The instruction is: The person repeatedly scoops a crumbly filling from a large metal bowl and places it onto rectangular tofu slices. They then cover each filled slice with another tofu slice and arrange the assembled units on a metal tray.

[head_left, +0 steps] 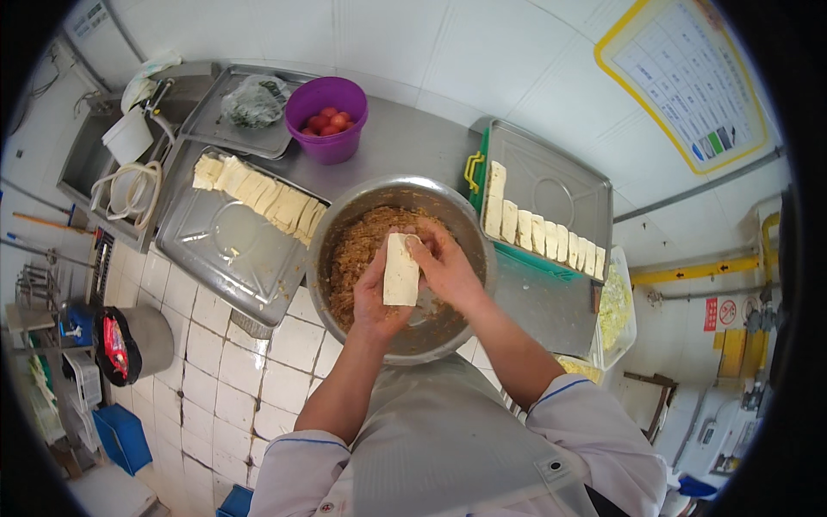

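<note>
My left hand cradles a pale rectangular piece of tofu over a large steel bowl. The fingers of my right hand close on the tofu's upper right side, with the thumb on its face; the other fingertips are partly hidden behind it. Reddish-brown minced filling covers the bowl's left and far parts. On the steel tray at left lies a row of tofu slices. Several tofu pieces line the near and left edges of the tray at right.
A purple bucket of red tomatoes stands behind the left tray, beside a plastic bag of greens. The right tray rests on a green crate. A white tub holds chopped pale-green vegetable. A sink is at far left.
</note>
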`<act>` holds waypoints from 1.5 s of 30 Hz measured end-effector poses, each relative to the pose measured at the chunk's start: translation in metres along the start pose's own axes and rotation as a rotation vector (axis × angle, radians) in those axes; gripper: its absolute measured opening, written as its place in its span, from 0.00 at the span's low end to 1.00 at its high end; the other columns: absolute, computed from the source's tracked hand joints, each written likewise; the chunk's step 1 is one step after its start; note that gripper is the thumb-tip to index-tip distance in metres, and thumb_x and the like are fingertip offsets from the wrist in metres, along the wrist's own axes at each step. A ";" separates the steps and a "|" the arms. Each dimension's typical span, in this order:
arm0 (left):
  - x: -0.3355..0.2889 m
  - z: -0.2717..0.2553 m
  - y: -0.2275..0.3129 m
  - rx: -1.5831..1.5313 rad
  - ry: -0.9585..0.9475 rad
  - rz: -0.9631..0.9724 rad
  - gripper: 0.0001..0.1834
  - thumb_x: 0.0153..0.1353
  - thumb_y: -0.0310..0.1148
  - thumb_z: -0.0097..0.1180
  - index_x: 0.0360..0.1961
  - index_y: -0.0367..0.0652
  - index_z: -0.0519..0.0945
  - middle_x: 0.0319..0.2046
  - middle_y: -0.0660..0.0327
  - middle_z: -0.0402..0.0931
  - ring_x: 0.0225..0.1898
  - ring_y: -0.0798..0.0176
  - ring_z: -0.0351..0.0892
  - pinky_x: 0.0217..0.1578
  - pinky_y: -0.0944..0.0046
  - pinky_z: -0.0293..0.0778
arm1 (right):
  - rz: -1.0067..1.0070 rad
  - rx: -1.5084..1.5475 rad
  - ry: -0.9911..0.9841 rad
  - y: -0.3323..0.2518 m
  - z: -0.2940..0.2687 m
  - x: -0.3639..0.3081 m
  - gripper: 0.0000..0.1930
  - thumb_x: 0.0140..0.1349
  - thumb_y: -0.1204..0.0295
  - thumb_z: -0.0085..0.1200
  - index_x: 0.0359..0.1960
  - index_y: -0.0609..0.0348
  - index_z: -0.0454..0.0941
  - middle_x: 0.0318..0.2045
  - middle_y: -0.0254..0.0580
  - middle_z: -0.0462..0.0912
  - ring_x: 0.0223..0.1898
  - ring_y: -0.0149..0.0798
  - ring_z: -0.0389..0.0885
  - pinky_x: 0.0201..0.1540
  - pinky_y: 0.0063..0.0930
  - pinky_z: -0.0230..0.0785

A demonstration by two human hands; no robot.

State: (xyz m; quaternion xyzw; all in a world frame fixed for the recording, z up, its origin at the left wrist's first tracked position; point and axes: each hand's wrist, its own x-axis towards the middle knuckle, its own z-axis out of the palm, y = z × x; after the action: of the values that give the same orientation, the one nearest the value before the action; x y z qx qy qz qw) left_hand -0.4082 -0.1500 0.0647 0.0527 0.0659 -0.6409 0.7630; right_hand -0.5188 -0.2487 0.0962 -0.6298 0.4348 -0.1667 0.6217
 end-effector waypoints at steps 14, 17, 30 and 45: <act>0.070 0.014 -0.108 0.172 -0.032 -0.400 0.26 0.83 0.44 0.40 0.77 0.52 0.67 0.71 0.53 0.71 0.69 0.45 0.76 0.73 0.34 0.67 | 0.390 0.201 -0.124 0.014 -0.175 -0.006 0.28 0.66 0.59 0.73 0.58 0.67 0.79 0.46 0.40 0.87 0.44 0.31 0.85 0.49 0.27 0.78; 0.108 0.019 -0.144 0.233 0.017 -0.455 0.26 0.83 0.48 0.42 0.72 0.47 0.72 0.66 0.53 0.76 0.65 0.46 0.79 0.72 0.36 0.70 | 0.334 0.303 -0.083 0.019 -0.215 -0.001 0.28 0.66 0.62 0.72 0.60 0.66 0.77 0.44 0.38 0.86 0.42 0.30 0.84 0.44 0.25 0.78; 0.296 0.003 -0.233 0.578 0.323 -0.412 0.27 0.83 0.47 0.40 0.70 0.37 0.70 0.63 0.50 0.75 0.62 0.45 0.79 0.70 0.43 0.75 | 0.158 0.148 -0.044 0.090 -0.390 0.170 0.28 0.63 0.63 0.73 0.60 0.65 0.80 0.43 0.39 0.86 0.38 0.32 0.82 0.39 0.27 0.76; 0.278 0.010 -0.251 0.334 0.658 -0.121 0.46 0.78 0.48 0.54 0.82 0.35 0.45 0.78 0.37 0.49 0.80 0.40 0.56 0.76 0.47 0.65 | 0.022 -0.285 -0.010 0.157 -0.355 0.240 0.31 0.56 0.60 0.75 0.58 0.65 0.81 0.50 0.55 0.88 0.52 0.55 0.87 0.59 0.41 0.78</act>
State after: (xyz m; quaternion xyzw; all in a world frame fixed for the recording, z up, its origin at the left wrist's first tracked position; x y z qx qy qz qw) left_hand -0.6073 -0.4654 0.0291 0.3756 0.2051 -0.6355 0.6426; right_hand -0.7031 -0.6325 -0.0678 -0.7077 0.4579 -0.0935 0.5298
